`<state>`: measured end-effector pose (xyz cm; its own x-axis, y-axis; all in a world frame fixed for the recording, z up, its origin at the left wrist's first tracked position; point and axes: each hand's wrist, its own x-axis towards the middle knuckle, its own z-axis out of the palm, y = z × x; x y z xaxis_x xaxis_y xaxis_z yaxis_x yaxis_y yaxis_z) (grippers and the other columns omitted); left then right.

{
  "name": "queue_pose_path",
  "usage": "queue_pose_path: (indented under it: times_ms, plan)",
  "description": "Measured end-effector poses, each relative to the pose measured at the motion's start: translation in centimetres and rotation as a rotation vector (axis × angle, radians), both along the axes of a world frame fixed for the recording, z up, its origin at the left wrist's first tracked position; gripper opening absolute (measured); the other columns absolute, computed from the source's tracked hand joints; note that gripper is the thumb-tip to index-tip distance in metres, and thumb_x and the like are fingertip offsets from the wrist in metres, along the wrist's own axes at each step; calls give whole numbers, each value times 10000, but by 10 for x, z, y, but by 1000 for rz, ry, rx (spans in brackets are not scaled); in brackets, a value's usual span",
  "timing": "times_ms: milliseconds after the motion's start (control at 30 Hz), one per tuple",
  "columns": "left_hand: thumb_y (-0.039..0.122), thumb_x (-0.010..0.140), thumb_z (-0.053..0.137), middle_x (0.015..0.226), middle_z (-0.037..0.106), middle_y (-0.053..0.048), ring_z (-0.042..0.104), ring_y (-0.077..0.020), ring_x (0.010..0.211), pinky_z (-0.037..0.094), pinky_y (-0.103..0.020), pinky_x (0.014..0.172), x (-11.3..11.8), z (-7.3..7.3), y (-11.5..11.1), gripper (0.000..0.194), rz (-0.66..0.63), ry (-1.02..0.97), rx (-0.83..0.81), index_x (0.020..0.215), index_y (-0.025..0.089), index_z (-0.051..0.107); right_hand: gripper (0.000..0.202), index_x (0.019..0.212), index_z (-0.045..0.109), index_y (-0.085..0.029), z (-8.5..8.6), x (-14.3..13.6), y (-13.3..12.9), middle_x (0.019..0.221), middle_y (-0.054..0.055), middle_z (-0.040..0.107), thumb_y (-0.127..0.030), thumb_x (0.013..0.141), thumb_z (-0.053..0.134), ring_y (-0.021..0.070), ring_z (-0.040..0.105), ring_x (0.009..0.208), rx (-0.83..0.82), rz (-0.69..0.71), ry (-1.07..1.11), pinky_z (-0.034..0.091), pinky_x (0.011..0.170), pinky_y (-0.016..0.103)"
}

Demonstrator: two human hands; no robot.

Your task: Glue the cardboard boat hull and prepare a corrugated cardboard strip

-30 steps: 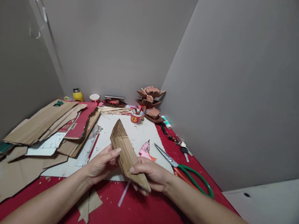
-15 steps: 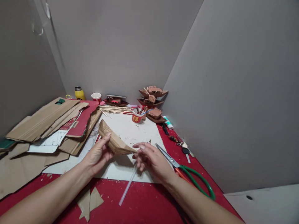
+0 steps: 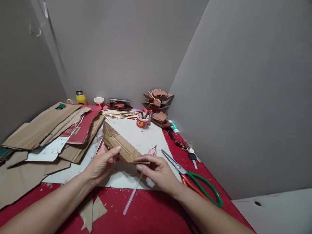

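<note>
A folded cardboard boat hull (image 3: 123, 143) is held up above the white sheet (image 3: 153, 136), slanting down to the right. My left hand (image 3: 103, 162) grips its near side, thumb on top and fingers underneath. At the right tip, my right hand (image 3: 158, 169) pinches the cardboard between thumb and fingers. Beneath the hands lies a translucent glue stick (image 3: 131, 195); its upper end is hidden behind my right hand. Just beyond that hand shows a pink-wrapped tool with a dark tip (image 3: 152, 150). Large scissors (image 3: 192, 180) with green and orange handles rest to its right, blades open.
Stacked cardboard (image 3: 41, 126) covers the left side. Finished brown model boats (image 3: 158, 100) stand at the back, near a red cup (image 3: 142, 120) and thin wooden sticks (image 3: 119, 114). Keys (image 3: 192, 154) and a white-green tube (image 3: 174, 127) lie along the right wall. Cardboard scraps (image 3: 94, 211) lie in front.
The hull has been turned so that more of its inside shows. My right hand has closed on its right tip. The pink-wrapped tool has come more into view.
</note>
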<state>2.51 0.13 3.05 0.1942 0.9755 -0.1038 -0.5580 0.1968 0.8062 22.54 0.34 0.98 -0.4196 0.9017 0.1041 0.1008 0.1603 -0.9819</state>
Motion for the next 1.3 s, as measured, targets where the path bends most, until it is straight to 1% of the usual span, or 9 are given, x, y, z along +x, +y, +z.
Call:
queue_pose_path:
  times_ms: [167,267,333,533,667,767,967,1133,1300]
  plan:
    - [193,745,709,1211,634,-37,646,-136,935,523,-202,709,-24,16,16,551,276,140,28,1253,272,512,128,847,684,-180,7,11,14,754,7,655,-165,747,605,131,575,653,110,-27,-143,444,580,225]
    - [181,702,744,1217,615,-34,605,-159,1067,499,-224,852,-39,30,21,588,555,307,163,1240,269,525,230,799,644,-183,10,16,19,741,-17,623,-44,673,512,113,546,641,175,79,-263,423,579,204]
    - [205,718,743,1174,639,-17,575,-175,1129,450,-253,962,-45,40,18,515,619,433,291,1199,263,566,268,798,618,-185,13,18,20,740,-28,605,-15,656,467,104,532,632,206,172,-343,417,592,200]
    - [363,759,701,1021,716,-75,644,-247,990,509,-315,856,-41,54,7,329,154,875,373,1049,207,686,313,971,571,-188,18,21,20,846,2,603,-30,725,461,126,540,687,349,219,-465,446,685,256]
    - [359,749,687,1033,717,-80,658,-239,858,506,-267,652,-32,40,22,359,-128,1164,416,1078,217,697,644,1393,360,-231,13,20,22,1251,87,573,-45,783,447,199,590,997,393,153,-415,421,936,394]
    - [322,731,681,875,732,-62,647,-212,719,474,-253,603,-27,20,39,359,-297,1188,397,1066,197,699,685,1454,279,-256,7,19,25,1316,94,549,-77,818,455,219,567,1113,349,21,-322,465,902,383]
    - [303,724,637,709,682,-28,586,-186,621,389,-238,552,-18,-5,58,206,-390,1295,430,874,185,713,249,1091,623,-196,3,16,27,961,64,693,-211,873,503,195,663,847,221,-281,-320,515,743,310]
    - [286,754,551,684,635,-10,552,-176,633,368,-247,560,-14,-6,61,182,-502,1390,421,827,178,677,214,814,647,-173,10,14,16,685,21,632,-280,895,480,140,578,611,138,-163,-467,440,580,237]
    - [279,723,567,698,609,1,545,-167,657,376,-247,581,-11,-17,70,188,-523,1291,385,842,162,654,331,577,468,-186,17,8,9,519,-29,431,-302,887,457,101,372,495,162,-62,-844,279,496,229]
